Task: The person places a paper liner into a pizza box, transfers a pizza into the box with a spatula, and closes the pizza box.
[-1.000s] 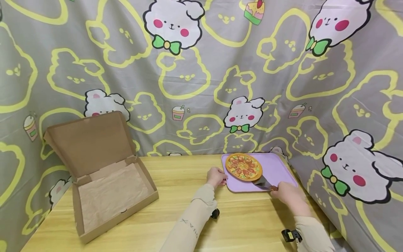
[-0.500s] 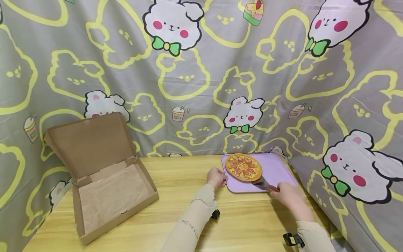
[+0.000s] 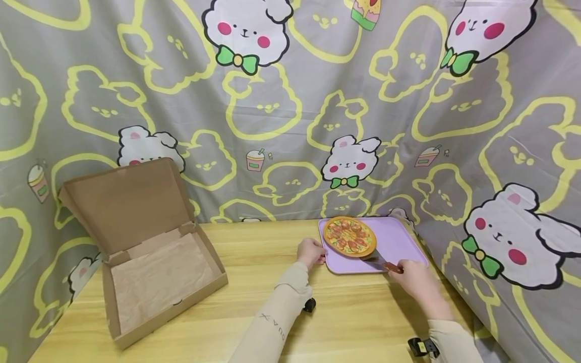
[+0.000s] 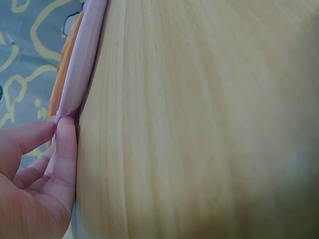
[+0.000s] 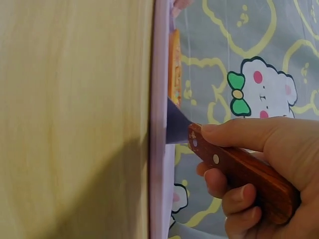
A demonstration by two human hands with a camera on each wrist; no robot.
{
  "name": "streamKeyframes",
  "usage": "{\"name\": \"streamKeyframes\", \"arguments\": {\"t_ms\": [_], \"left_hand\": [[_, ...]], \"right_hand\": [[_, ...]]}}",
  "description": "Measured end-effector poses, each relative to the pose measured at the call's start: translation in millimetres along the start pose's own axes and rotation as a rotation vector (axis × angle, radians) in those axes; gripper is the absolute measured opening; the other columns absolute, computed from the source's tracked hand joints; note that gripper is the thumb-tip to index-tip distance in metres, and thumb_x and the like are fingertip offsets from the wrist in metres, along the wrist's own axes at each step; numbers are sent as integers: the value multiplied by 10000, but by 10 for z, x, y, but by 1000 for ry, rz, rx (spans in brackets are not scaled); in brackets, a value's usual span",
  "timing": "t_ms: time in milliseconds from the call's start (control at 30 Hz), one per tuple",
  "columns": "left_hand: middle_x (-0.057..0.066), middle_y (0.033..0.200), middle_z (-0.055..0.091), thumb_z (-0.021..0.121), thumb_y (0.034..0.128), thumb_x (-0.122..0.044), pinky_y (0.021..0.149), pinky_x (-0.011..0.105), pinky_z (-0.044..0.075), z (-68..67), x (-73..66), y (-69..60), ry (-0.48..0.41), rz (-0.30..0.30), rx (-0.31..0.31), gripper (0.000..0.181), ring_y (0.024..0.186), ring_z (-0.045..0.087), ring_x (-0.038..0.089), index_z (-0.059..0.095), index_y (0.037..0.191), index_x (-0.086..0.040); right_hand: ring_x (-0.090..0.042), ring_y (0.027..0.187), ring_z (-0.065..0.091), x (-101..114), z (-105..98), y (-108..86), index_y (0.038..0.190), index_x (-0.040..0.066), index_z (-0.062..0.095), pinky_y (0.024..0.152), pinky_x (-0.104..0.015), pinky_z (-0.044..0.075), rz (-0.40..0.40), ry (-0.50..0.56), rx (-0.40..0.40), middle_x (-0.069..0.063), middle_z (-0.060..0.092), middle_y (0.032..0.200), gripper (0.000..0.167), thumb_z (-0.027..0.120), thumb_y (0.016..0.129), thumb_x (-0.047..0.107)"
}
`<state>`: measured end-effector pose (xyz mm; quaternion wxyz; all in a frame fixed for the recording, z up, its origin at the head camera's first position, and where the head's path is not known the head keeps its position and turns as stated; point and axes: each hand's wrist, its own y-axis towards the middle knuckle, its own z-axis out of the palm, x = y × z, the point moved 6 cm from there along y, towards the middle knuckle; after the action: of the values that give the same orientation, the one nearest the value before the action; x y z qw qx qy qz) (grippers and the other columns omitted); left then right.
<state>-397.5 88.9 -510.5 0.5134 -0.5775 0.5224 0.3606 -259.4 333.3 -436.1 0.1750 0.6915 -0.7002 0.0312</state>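
Note:
A round toy pizza point(image 3: 349, 236) lies on the left part of a purple tray point(image 3: 399, 237). My left hand point(image 3: 311, 253) pinches the tray's left rim between thumb and fingers, as the left wrist view shows at the tray edge point(image 4: 82, 64). In my right hand point(image 3: 417, 280) I grip the wooden handle point(image 5: 244, 174) of a spatula point(image 3: 375, 259), thumb along its top. The metal blade point(image 5: 177, 124) slants down toward the tray, and its front end is hidden at the pizza's lower right edge; how far under it reaches I cannot tell.
On the table's left stands an open cardboard pizza box point(image 3: 170, 315), its lid point(image 3: 129, 206) raised and brown paper point(image 3: 163, 275) inside. The wooden table point(image 3: 258, 282) lies between box and tray. A patterned curtain point(image 3: 281, 121) hangs behind and along the right.
The spatula has shifted very slightly left, toward the pizza's lower edge. My left hand keeps its place on the tray rim. The whole view has tipped a little.

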Motion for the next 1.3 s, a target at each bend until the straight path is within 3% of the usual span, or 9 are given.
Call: {"name": "streamKeyframes", "arguments": {"t_ms": [400, 567, 833, 1300], "left_hand": [[153, 649, 695, 733, 789, 45, 453, 227, 530, 4, -44, -44, 7, 18, -8, 84, 446, 560, 90, 659, 811, 11], [149, 655, 697, 735, 791, 42, 454, 226, 530, -8, -51, -36, 0, 21, -13, 85, 448, 561, 92, 659, 819, 15], [77, 565, 633, 731, 786, 53, 436, 216, 515, 0, 1, 8, 8, 2, -13, 90, 438, 557, 89, 659, 808, 5], [108, 598, 669, 729, 801, 37, 467, 230, 538, -10, -1, -5, -6, -4, -1, 77, 446, 573, 87, 659, 801, 7]], "right_hand": [[-168, 516, 417, 115, 87, 154, 646, 111, 508, 470, -289, 276, 21, -2, 1, -3, 462, 554, 325, 705, 853, 264], [-172, 531, 433, 109, 101, 181, 677, 76, 560, 477, -290, 299, 26, 37, 2, -21, 507, 582, 288, 709, 854, 248], [-157, 562, 419, 31, 152, 117, 711, 54, 586, 512, -281, 323, 34, 130, 1, -11, 498, 607, 241, 699, 875, 190], [-154, 549, 425, -94, 79, 27, 740, 36, 636, 506, -288, 323, 49, 153, -51, -8, 515, 600, 219, 718, 856, 202]]}}
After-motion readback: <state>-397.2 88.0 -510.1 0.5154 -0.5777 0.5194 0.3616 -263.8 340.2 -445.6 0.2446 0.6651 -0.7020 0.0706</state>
